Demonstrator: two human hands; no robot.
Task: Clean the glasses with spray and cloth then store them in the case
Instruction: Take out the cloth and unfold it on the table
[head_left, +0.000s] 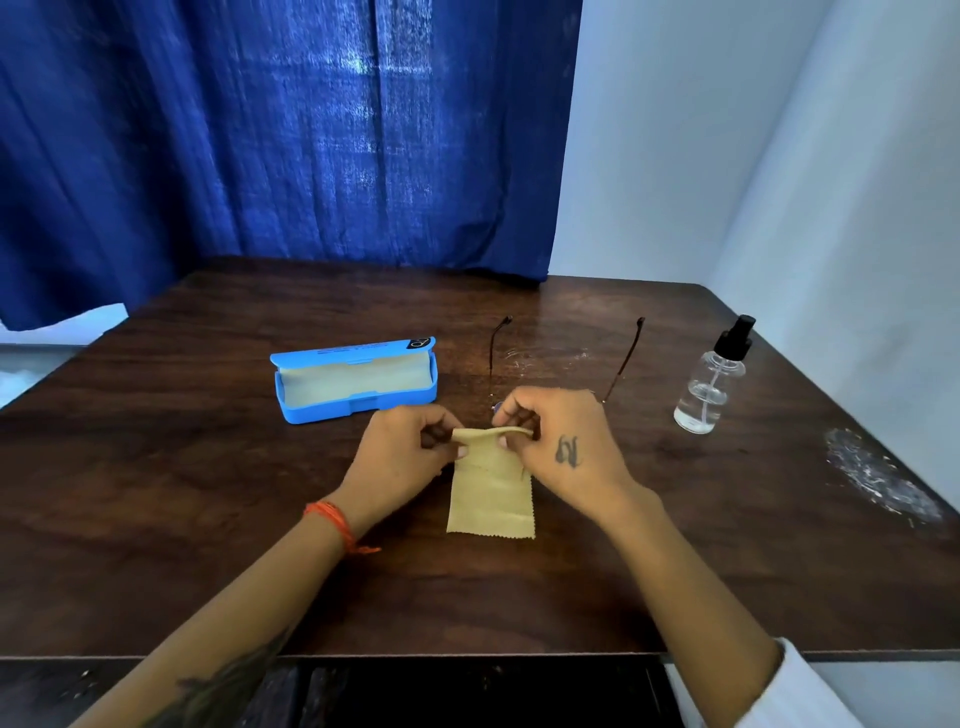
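Both hands' fingers (460, 451) pinch the yellow cloth's (491, 493) top edge.

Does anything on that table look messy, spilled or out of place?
Yes: a whitish scuffed patch mars the table's right edge, and fainter scratches or smears show between the glasses' arms. No liquid looks spilled; the spray bottle stands upright and the case lies open.
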